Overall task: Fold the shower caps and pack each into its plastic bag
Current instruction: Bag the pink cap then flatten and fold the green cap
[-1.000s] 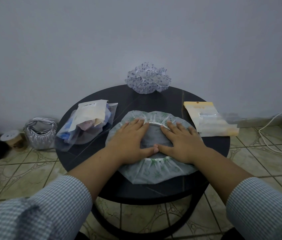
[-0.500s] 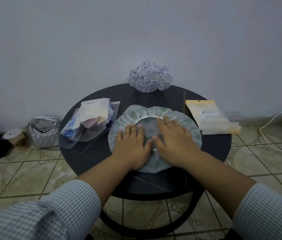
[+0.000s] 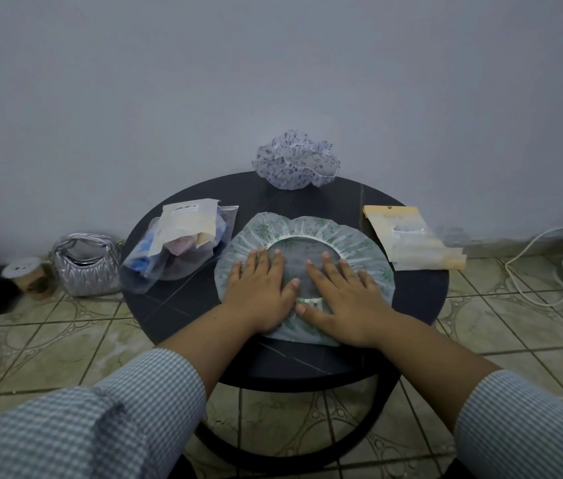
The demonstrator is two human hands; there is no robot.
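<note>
The green-patterned shower cap [image 3: 311, 229] lies spread flat in the middle of the round tabletop [image 3: 176, 299], its elastic opening facing up. Both hands press on it with fingers straight, gripping nothing: the left hand [image 3: 259, 288] on its left half, the right hand [image 3: 342, 292] on its right.

The film looks thin and slippery, so I'd expect it to spring back into ruffles once the palms lift, spoiling any crease. Trapped air could puff it up too.

Its near edge sits close to the table's rim, and a careless fold might drag it over onto the floor.

The empty bag [image 3: 408, 236] waits at the right, partly overhanging the edge, where a passing sleeve could knock it off. A second, purple-printed cap [image 3: 294, 164] sits crumpled at the far side, and filled bags [image 3: 176, 243] lie on the left.
</note>
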